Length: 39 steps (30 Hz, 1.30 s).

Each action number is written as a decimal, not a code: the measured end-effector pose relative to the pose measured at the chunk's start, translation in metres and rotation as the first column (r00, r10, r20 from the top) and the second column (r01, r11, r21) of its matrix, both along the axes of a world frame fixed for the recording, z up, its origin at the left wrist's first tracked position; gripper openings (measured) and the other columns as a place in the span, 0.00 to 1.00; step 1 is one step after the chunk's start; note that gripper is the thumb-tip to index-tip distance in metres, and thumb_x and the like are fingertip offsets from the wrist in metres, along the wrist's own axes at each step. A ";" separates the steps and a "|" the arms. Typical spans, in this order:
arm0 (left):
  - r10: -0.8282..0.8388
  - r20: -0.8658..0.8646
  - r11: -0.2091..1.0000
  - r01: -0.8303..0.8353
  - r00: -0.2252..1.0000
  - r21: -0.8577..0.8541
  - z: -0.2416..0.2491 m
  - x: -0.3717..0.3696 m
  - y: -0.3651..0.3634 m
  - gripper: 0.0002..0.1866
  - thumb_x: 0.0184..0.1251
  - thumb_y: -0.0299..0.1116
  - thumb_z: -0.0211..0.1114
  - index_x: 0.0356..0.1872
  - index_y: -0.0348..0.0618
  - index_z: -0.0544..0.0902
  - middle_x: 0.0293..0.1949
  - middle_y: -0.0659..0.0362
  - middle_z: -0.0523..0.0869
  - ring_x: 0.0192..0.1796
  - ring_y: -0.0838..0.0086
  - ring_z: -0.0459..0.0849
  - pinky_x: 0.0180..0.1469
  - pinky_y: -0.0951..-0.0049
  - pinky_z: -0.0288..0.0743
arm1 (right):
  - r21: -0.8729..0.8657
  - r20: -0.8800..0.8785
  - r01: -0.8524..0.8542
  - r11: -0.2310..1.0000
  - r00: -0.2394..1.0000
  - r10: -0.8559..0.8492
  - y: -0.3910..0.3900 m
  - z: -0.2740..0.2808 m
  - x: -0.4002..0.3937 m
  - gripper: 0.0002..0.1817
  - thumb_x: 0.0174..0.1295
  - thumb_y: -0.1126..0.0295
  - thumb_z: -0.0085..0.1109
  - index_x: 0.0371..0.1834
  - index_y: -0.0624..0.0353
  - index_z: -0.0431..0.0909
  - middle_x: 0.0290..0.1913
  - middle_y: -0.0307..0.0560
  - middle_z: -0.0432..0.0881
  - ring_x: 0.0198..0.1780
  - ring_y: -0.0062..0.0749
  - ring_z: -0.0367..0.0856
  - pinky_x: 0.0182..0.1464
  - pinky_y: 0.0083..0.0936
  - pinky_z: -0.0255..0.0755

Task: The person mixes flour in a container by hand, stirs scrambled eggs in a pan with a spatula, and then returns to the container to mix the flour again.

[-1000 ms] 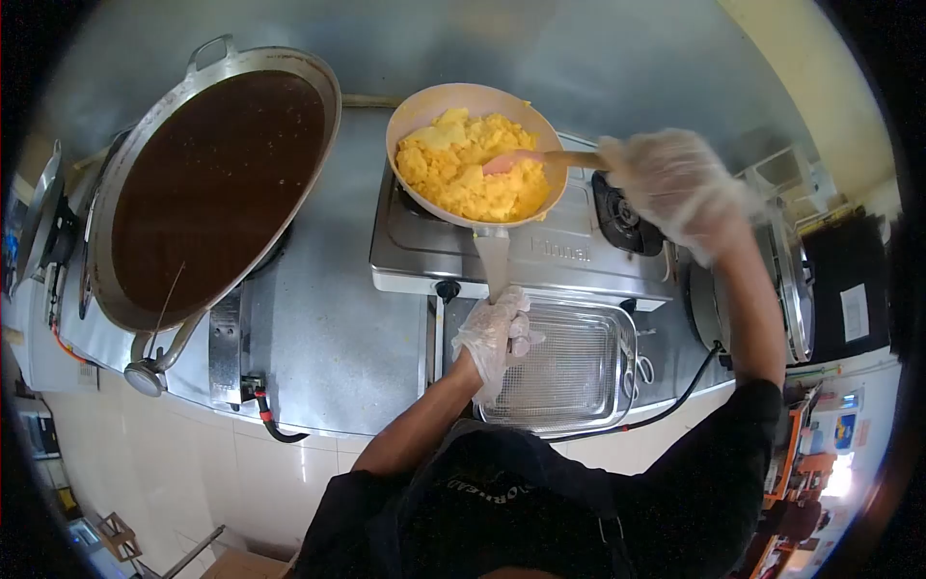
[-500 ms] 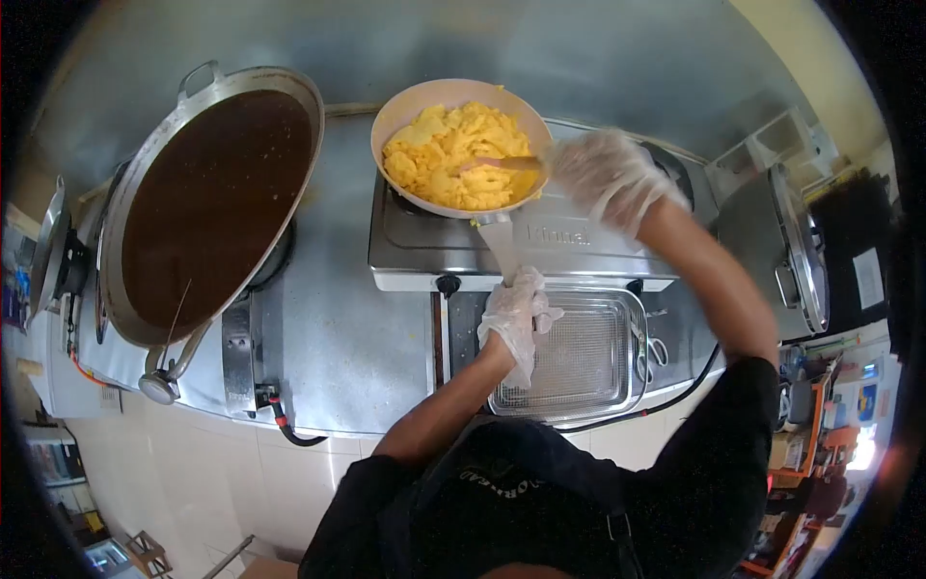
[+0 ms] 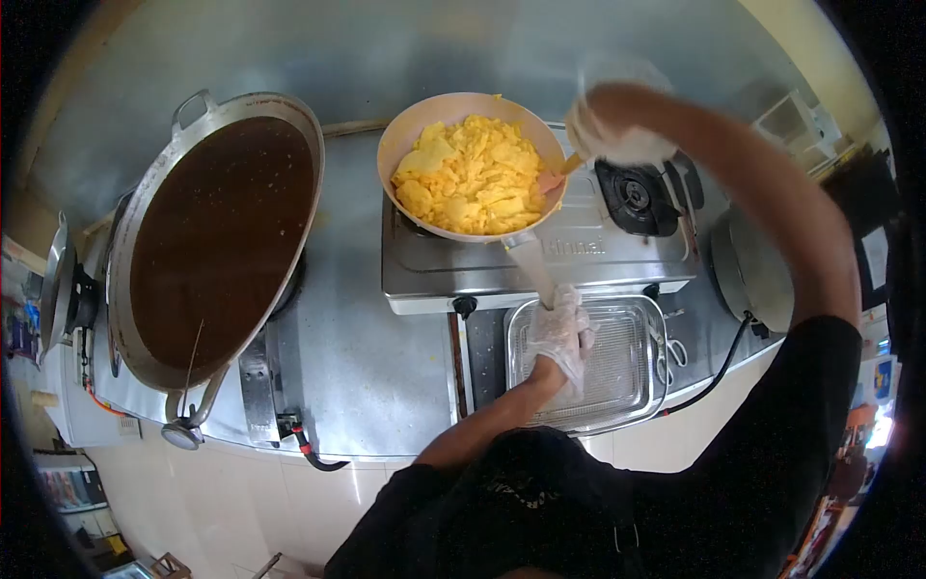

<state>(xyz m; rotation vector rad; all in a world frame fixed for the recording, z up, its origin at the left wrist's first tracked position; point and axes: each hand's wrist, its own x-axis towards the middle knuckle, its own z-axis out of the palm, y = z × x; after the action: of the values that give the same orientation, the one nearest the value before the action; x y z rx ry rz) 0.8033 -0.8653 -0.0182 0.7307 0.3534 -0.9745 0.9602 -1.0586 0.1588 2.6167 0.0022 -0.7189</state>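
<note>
My left hand (image 3: 562, 333), in a clear plastic glove, is wrapped round the pale handle (image 3: 530, 263) of a frying pan. Fluffy yellow scrambled eggs (image 3: 471, 174) fill much of the pan (image 3: 389, 159), which sits over the left burner of the stove. My right hand (image 3: 617, 135), also gloved and smeared by motion, grips the wooden handle of a spatula (image 3: 550, 181). The spatula's pinkish blade touches the eggs at the pan's right side. Part of the right hand is hidden behind my own wrist.
A two-burner stove (image 3: 579, 253) carries the pan, its right burner (image 3: 635, 193) bare. To the left stands a huge wok (image 3: 118, 261) of dark brown liquid with a thermometer (image 3: 181, 436) at its rim. A wire-mesh tray (image 3: 608, 372), scissors (image 3: 675, 357) and a large pot (image 3: 757, 270) are on the right.
My right hand has swung up and rightward, bringing the spatula from mid-pan to the right edge of the eggs. The camera view has shifted; my left hand still holds the handle.
</note>
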 end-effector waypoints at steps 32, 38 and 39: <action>-0.080 0.128 0.994 0.069 0.989 0.089 0.013 0.023 0.034 0.12 0.63 0.41 0.56 0.23 0.49 0.70 0.13 0.67 0.65 0.12 0.78 0.62 0.17 0.75 0.65 | -0.440 0.230 -0.502 0.745 0.738 0.634 0.067 0.055 -0.069 0.08 0.59 0.67 0.52 0.31 0.60 0.74 0.30 0.43 0.79 0.32 0.35 0.80 0.31 0.26 0.77; -0.112 0.102 0.992 0.105 0.988 0.075 0.009 0.024 0.035 0.09 0.65 0.39 0.56 0.27 0.50 0.72 0.13 0.69 0.67 0.12 0.78 0.65 0.33 0.71 0.76 | -0.334 0.359 -0.654 0.678 0.577 0.733 0.061 -0.003 -0.048 0.15 0.62 0.60 0.48 0.26 0.59 0.76 0.25 0.46 0.78 0.30 0.38 0.78 0.35 0.30 0.76; -0.124 0.079 0.991 0.119 0.989 0.064 0.006 0.020 0.039 0.09 0.64 0.39 0.56 0.26 0.51 0.72 0.13 0.69 0.67 0.12 0.78 0.64 0.32 0.71 0.76 | -0.112 0.421 -0.640 0.761 0.663 0.619 0.063 -0.022 -0.040 0.17 0.62 0.59 0.48 0.26 0.61 0.77 0.25 0.48 0.79 0.30 0.39 0.79 0.36 0.31 0.76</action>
<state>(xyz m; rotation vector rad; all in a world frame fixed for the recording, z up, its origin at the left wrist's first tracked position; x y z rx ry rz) 0.8236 -0.8259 -0.0120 0.8521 0.2684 -1.0485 0.9198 -0.9952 0.1367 2.4930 0.7707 0.1272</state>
